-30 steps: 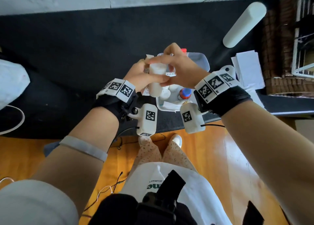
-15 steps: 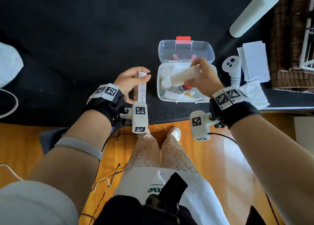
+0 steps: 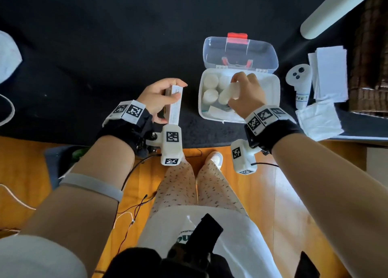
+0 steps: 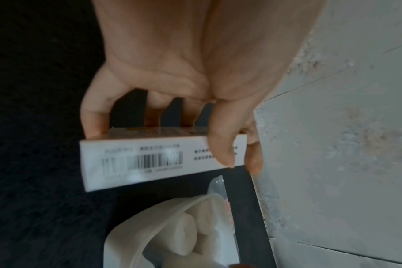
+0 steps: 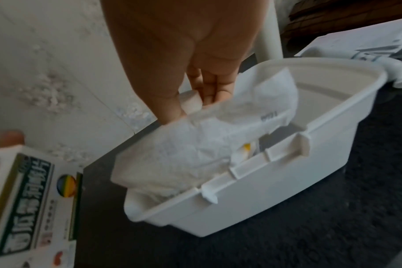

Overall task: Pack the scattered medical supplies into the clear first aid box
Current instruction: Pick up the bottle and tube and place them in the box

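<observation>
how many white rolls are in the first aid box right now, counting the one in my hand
4: three stand on end at the box's left side, and the right hand holds one over them. More may be hidden beneath the hand.

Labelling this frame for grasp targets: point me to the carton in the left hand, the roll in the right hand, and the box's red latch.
carton (image 4: 149, 163): left wrist view, on the barcode side.
roll (image 3: 227, 92): head view, on its bare end left of the fingers.
red latch (image 3: 237, 37): head view, on the tab at the open lid's far edge.

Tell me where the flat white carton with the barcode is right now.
In the head view the carton is held in the left hand, above the dark mat just left of the open first aid box, not yet inside it.
</observation>
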Tool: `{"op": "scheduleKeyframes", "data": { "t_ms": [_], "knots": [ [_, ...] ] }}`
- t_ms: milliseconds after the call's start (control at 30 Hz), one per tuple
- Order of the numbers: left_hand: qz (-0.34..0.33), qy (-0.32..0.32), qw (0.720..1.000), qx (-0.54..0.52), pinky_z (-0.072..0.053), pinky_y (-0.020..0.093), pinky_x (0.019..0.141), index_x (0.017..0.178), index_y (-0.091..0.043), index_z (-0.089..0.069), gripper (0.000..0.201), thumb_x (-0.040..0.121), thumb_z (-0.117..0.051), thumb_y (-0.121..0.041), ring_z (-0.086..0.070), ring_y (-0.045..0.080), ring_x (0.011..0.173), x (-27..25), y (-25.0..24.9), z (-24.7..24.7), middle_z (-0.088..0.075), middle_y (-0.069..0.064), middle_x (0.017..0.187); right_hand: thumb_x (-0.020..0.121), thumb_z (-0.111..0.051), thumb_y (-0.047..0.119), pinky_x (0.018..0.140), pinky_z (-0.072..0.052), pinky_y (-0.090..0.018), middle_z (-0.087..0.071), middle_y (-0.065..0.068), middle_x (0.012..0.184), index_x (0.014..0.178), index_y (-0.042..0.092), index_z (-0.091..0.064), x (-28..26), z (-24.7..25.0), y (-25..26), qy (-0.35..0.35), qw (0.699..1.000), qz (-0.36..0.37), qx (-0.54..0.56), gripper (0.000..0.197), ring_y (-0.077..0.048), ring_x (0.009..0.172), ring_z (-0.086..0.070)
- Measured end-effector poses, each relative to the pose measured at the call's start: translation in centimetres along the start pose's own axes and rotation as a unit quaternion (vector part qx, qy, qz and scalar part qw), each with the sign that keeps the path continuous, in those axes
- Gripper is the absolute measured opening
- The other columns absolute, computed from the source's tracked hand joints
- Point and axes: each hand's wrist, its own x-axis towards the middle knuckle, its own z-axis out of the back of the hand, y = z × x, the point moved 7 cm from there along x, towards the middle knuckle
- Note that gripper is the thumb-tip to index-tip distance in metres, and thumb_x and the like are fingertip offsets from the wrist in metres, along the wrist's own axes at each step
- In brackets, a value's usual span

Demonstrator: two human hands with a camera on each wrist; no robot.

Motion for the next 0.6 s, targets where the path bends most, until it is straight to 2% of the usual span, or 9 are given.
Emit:
{"op": "scheduleKeyframes", "data": {
  "t_ms": [100,167,267,400,467,500,567,600],
  "knots": [
    [-0.003,0.019,1.000,-0.015,-0.052,0.047,0.073,0.106,-0.049,-0.060,0.042,0.094,-0.047,-0.011,-0.045,0.017,0.119,0.5,0.4,0.1,-0.050,-0.017,0.117,0.077,-0.061,0.014,0.079,-0.045,-0.039,-0.042,-0.013,0.121,0.114,0.019,-0.050,0.7,-1.3,0.3,0.023,0.997,0.002,-0.068,0.039,-0.036,0.097,-0.053],
    [0.003,0.019,0.999,-0.029,-0.050,0.053,0.078,0.120,-0.053,-0.051,0.047,0.095,-0.046,-0.014,-0.042,0.016,0.122,0.8,0.8,0.4,-0.048,-0.020,0.122,0.079,-0.062,0.019,0.088,-0.042,-0.041,-0.044,-0.012,0.120,0.112,0.024,-0.054,1.1,-1.7,0.6,0.014,0.991,0.008,-0.133,0.035,-0.035,0.102,-0.051],
    [0.018,0.010,0.998,-0.060,-0.049,0.055,0.080,0.130,-0.055,-0.039,0.050,0.096,-0.045,-0.019,-0.042,0.020,0.124,0.9,1.2,1.0,-0.045,-0.011,0.134,0.080,-0.060,0.018,0.096,-0.034,-0.040,-0.045,-0.013,0.118,0.109,0.027,-0.058,1.5,-2.0,1.1,-0.006,0.981,0.033,-0.193,0.031,-0.033,0.107,-0.048],
    [0.038,-0.004,0.994,-0.103,-0.048,0.054,0.078,0.137,-0.055,-0.024,0.052,0.095,-0.044,-0.033,-0.043,0.025,0.120,0.9,1.2,1.2,-0.040,-0.009,0.131,0.078,-0.064,0.022,0.099,-0.030,-0.041,-0.047,-0.013,0.117,0.110,0.029,-0.059,1.6,-1.8,1.5,0.006,0.977,0.042,-0.211,0.033,-0.032,0.106,-0.050],
    [0.043,-0.015,0.993,-0.107,-0.050,0.047,0.075,0.140,-0.051,-0.020,0.054,0.093,-0.044,-0.043,-0.049,0.030,0.117,0.8,0.6,1.1,-0.043,-0.004,0.132,0.076,-0.068,0.027,0.097,-0.034,-0.040,-0.046,-0.012,0.117,0.113,0.029,-0.057,1.2,-1.1,1.6,0.017,0.982,0.040,-0.184,0.039,-0.031,0.104,-0.051],
    [0.044,-0.013,0.992,-0.119,-0.052,0.046,0.076,0.141,-0.047,-0.023,0.056,0.091,-0.047,-0.046,-0.052,0.029,0.116,0.8,0.2,1.0,-0.047,-0.002,0.133,0.075,-0.069,0.028,0.095,-0.037,-0.040,-0.046,-0.011,0.118,0.115,0.028,-0.056,0.9,-0.5,1.8,0.015,0.989,0.042,-0.140,0.042,-0.030,0.103,-0.052],
    [0.041,-0.002,0.989,-0.140,-0.051,0.048,0.085,0.137,-0.035,-0.040,0.055,0.085,-0.053,-0.049,-0.057,0.023,0.115,0.7,-0.8,0.4,-0.056,-0.001,0.130,0.074,-0.072,0.027,0.089,-0.046,-0.038,-0.045,-0.009,0.117,0.120,0.024,-0.053,0.0,1.4,2.8,-0.014,0.997,0.074,-0.008,0.050,-0.025,0.095,-0.052],
    [0.036,0.004,0.991,-0.127,-0.051,0.045,0.086,0.130,-0.029,-0.049,0.052,0.083,-0.055,-0.050,-0.059,0.020,0.113,0.6,-1.7,0.0,-0.060,-0.001,0.126,0.074,-0.072,0.024,0.084,-0.046,-0.032,-0.045,-0.007,0.117,0.124,0.022,-0.050,-0.6,2.5,3.4,-0.030,0.993,0.101,0.053,0.055,-0.020,0.090,-0.050]
  ]
}}
